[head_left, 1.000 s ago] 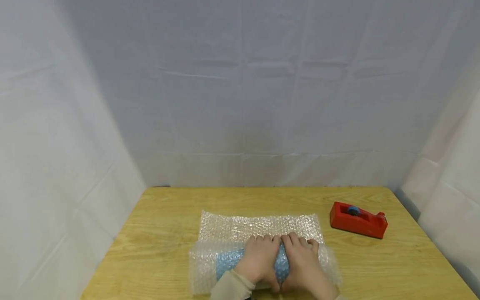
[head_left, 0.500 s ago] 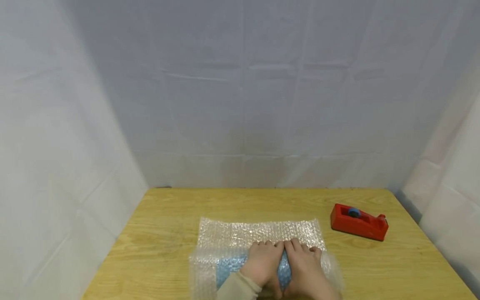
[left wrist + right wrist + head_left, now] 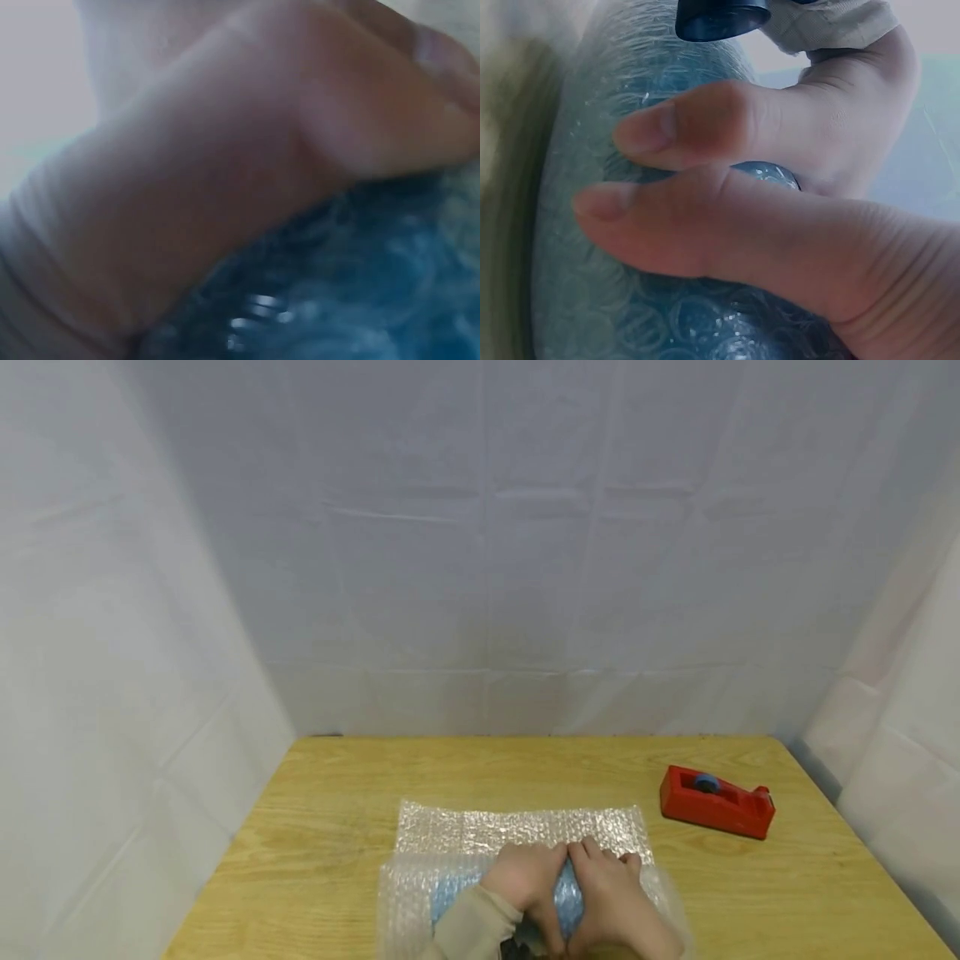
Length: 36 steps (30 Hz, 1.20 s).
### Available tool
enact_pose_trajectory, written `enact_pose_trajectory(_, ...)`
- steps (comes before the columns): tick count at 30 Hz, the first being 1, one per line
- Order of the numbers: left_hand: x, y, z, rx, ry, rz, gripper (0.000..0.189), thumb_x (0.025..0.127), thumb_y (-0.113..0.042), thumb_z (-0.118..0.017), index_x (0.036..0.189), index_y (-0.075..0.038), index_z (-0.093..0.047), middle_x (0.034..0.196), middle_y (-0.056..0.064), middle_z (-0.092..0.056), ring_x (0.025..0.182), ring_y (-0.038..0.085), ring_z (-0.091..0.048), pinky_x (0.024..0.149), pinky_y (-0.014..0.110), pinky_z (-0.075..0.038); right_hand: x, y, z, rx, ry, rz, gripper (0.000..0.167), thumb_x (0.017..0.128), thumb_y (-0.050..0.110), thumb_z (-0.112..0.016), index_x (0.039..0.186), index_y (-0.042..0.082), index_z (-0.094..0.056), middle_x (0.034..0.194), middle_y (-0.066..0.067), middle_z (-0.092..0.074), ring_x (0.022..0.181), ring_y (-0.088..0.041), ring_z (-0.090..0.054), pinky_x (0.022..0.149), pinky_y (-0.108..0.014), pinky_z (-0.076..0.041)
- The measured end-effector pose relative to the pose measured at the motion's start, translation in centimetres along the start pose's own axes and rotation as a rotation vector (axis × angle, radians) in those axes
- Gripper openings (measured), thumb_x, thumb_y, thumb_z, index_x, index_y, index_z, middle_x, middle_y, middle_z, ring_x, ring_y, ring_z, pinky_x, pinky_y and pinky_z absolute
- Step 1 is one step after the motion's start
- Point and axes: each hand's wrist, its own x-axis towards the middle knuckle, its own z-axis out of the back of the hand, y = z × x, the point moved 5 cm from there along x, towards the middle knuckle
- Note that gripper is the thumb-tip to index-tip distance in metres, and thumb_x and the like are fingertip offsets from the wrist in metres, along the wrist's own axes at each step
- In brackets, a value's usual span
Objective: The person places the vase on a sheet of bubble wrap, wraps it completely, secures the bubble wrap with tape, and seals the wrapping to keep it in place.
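Observation:
A blue object (image 3: 568, 902) lies rolled in clear bubble wrap (image 3: 517, 828) at the near middle of the table; the layers blur its kind. My left hand (image 3: 527, 878) and right hand (image 3: 611, 893) grip this roll side by side, fingers over its far side. In the right wrist view, the left thumb (image 3: 697, 124) and right thumb (image 3: 675, 221) press on the near side of the bubble-wrapped roll (image 3: 697, 319). The left wrist view shows the left hand (image 3: 247, 127) close up against the blue bubble wrap (image 3: 352, 277). A flat stretch of wrap extends beyond the hands.
A red tape dispenser (image 3: 716, 806) with a blue-cored roll stands on the wooden table (image 3: 315, 827) at the back right. White sheeting (image 3: 480, 568) hangs behind the table and along both sides.
The roll and the far edge of the bubble wrap have shifted slightly toward me, both hands still gripping. The left hand's fingers now bend further over the roll. The tape dispenser stays put.

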Motion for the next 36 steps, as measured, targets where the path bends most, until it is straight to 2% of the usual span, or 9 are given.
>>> enact_pose_trajectory(5, 0.4, 0.5, 0.4, -0.103, 0.017, -0.005, 0.078, 0.037, -0.040, -0.099, 0.103, -0.021, -0.062, 0.083, -0.007, -0.065, 0.068, 0.008, -0.059, 0.062, 0.024, -0.050, 0.6, -0.1, 0.5, 0.028, 0.003, 0.037, 0.097, 0.032, 0.044, -0.094, 0.115, 0.008, -0.057, 0.103, 0.000, -0.053, 0.082, -0.019, -0.054, 0.071, -0.051, -0.035)
enact_pose_trajectory(10, 0.6, 0.9, 0.6, -0.136, 0.021, -0.004, 0.073, 0.037, -0.038, -0.099, 0.098, -0.022, -0.063, 0.081, -0.008, -0.065, 0.067, 0.007, -0.058, 0.061, 0.023, -0.049, 1.0, -0.2, 0.7, 0.058, 0.052, 0.046, 0.096, 0.035, 0.044, -0.095, 0.116, 0.008, -0.057, 0.100, 0.004, -0.053, 0.084, -0.017, -0.055, 0.074, -0.053, -0.034)
enact_pose_trajectory(17, 1.3, 1.6, 0.3, -0.201, 0.082, 0.037, 0.071, 0.041, -0.031, -0.099, 0.100, -0.020, -0.062, 0.079, -0.008, -0.062, 0.066, 0.009, -0.056, 0.062, 0.024, -0.048, 2.0, -0.6, 1.1, 0.038, 0.127, 0.047, 0.095, 0.034, 0.050, -0.095, 0.114, 0.011, -0.061, 0.100, 0.006, -0.060, 0.084, -0.016, -0.058, 0.079, -0.051, -0.034)
enact_pose_trajectory(23, 1.7, 2.0, 0.0, -0.250, 0.134, 0.058, 0.069, 0.044, -0.028, -0.099, 0.101, -0.019, -0.062, 0.078, -0.007, -0.062, 0.067, 0.009, -0.057, 0.063, 0.024, -0.049, 3.3, -1.3, 1.1, 0.080, 0.275, 0.001, 0.099, 0.036, 0.055, -0.096, 0.117, 0.013, -0.061, 0.106, 0.006, -0.066, 0.093, -0.017, -0.061, 0.091, -0.062, -0.033)
enact_pose_trajectory(26, 1.8, 2.1, -0.1, -0.257, 0.136, 0.056, 0.070, 0.045, -0.028, -0.099, 0.104, -0.017, -0.062, 0.079, -0.007, -0.062, 0.068, 0.009, -0.057, 0.064, 0.024, -0.049, 3.8, -1.7, 0.9, 0.142, 0.365, -0.022, 0.094, 0.040, 0.052, -0.097, 0.118, 0.016, -0.059, 0.104, 0.010, -0.064, 0.093, -0.016, -0.061, 0.097, -0.067, -0.028)
enact_pose_trajectory(30, 1.9, 2.1, -0.2, -0.231, 0.134, 0.050, 0.072, 0.045, -0.031, -0.099, 0.106, -0.017, -0.063, 0.080, -0.007, -0.063, 0.067, 0.009, -0.057, 0.063, 0.025, -0.049, 4.3, -2.3, 0.7, 0.221, 0.444, -0.034, 0.086, 0.045, 0.047, -0.097, 0.115, 0.021, -0.056, 0.100, 0.013, -0.061, 0.092, -0.013, -0.060, 0.102, -0.071, -0.022)
enact_pose_trajectory(32, 2.0, 2.1, -0.2, -0.217, 0.136, 0.052, 0.072, 0.045, -0.033, -0.099, 0.107, -0.018, -0.063, 0.080, -0.007, -0.063, 0.067, 0.009, -0.057, 0.063, 0.026, -0.049, 4.3, -2.5, 0.5, 0.233, 0.452, -0.031, 0.087, 0.047, 0.047, -0.097, 0.117, 0.020, -0.054, 0.103, 0.012, -0.062, 0.095, -0.014, -0.061, 0.102, -0.072, -0.021)
enact_pose_trajectory(36, 1.7, 1.9, -0.1, -0.191, 0.118, 0.057, 0.072, 0.044, -0.035, -0.099, 0.103, -0.018, -0.062, 0.079, -0.007, -0.062, 0.066, 0.009, -0.056, 0.062, 0.026, -0.049, 4.0, -2.2, 0.5, 0.200, 0.397, 0.001, 0.089, 0.046, 0.053, -0.095, 0.118, 0.018, -0.055, 0.105, 0.011, -0.062, 0.096, -0.014, -0.060, 0.099, -0.071, -0.027)
